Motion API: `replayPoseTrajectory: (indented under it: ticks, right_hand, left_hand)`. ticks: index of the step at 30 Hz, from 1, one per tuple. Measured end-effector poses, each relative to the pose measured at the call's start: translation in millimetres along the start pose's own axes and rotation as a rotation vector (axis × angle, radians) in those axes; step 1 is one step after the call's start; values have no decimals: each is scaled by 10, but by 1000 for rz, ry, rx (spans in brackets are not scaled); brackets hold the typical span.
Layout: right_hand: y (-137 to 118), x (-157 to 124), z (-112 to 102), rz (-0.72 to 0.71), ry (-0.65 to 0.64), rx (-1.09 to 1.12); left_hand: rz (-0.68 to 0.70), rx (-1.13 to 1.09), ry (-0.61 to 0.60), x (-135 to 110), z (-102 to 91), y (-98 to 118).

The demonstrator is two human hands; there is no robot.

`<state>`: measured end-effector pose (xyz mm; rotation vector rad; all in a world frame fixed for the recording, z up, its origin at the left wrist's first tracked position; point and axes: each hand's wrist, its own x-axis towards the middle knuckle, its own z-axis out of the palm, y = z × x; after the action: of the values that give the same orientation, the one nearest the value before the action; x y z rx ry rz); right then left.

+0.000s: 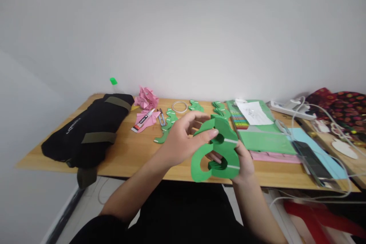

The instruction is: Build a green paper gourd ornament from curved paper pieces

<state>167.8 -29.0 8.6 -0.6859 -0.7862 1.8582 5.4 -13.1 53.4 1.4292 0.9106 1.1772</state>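
Note:
A layered green paper cutout (225,149) with curved outlines and round holes is held up between my hands, above the table's front edge. My left hand (187,135) is closed on its upper left part, thumb lying across the front. From behind and below on the right, my right hand (245,162) grips the same piece, and some of its fingers show through a hole. Short white strips mark the front layer. Loose green cutouts lie beyond my left hand: a wavy piece (168,125), a small piece (196,106) and a stack (221,110).
A black bag (88,126) covers the table's left side. Near it lie pink paper (146,98), a glue tube (143,119), thread snips (162,117) and a white ring (180,106). Green sheets (265,141), a phone (310,160), cables and a power strip (294,110) occupy the right.

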Motion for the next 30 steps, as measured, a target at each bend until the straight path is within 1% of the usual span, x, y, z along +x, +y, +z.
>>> replayPoseTrajectory:
  ticks: [1, 3, 5, 7, 10, 14, 16, 22, 25, 28, 30]
  right_hand:
    - [-2, 6, 12, -8, -12, -5]
    - [0, 24, 24, -13, -14, -15]
    - [6, 49, 23, -27, 15, -26]
    - [8, 78, 10, -33, 44, -49]
    - [-8, 123, -24, -21, 80, -120]
    - [-61, 184, -94, -23, 211, -225]
    - [-90, 215, -138, -21, 255, -282]
    - [-133, 317, -265, -38, 304, -402]
    - [-142, 365, -311, -54, 300, -429]
    - [-158, 402, -346, -72, 258, -442]
    - [-174, 415, -361, -52, 213, -443]
  left_hand:
    - [7, -7, 0, 18, -7, 10]
    - [2, -44, -51, 56, -25, 32]
    - [-15, -92, -101, 95, -48, 46]
    - [-23, -109, -110, 138, -79, 42]
    - [-22, -69, -95, 211, -141, 10]
    - [-36, 22, -117, 321, -232, -45]
    - [-50, 68, -129, 378, -267, -71]
    - [-93, 129, -144, 564, -307, -146]
    - [-69, 143, -113, 653, -306, -196]
    - [-46, 151, -70, 716, -308, -260]
    - [-53, 137, -53, 744, -312, -306]
